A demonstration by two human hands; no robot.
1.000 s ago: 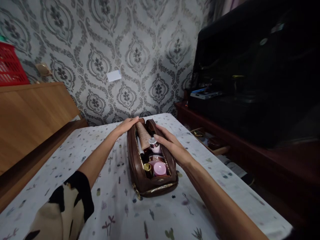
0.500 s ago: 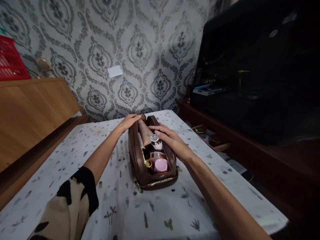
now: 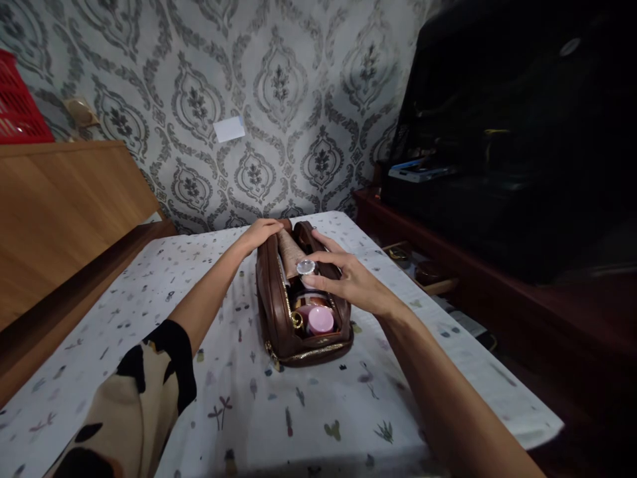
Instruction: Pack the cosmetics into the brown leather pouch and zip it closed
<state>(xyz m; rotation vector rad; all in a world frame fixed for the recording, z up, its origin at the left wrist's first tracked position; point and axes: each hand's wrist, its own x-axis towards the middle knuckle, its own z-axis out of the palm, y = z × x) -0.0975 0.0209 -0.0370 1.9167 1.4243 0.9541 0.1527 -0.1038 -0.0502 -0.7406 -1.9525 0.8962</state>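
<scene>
The bag sits near the far edge of the tabletop; my left hand covers its rim, perhaps steadying it, grip unclear; my right hand seemingly pinches the bottle by its exposed top.

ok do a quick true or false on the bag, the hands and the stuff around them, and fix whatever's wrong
1. The brown bag sits open on a patterned cloth. True.
2. A pink-lidded jar is in the bag's near end. True.
3. The right hand is touching the pink-lidded jar. False: it is at the silver cap.
4. The left hand is on the bag's near end. False: it is at the far end.
5. A tan tube lies in the bag. True.
6. The red basket is at the picture's right edge. False: it is at the left edge.
</scene>
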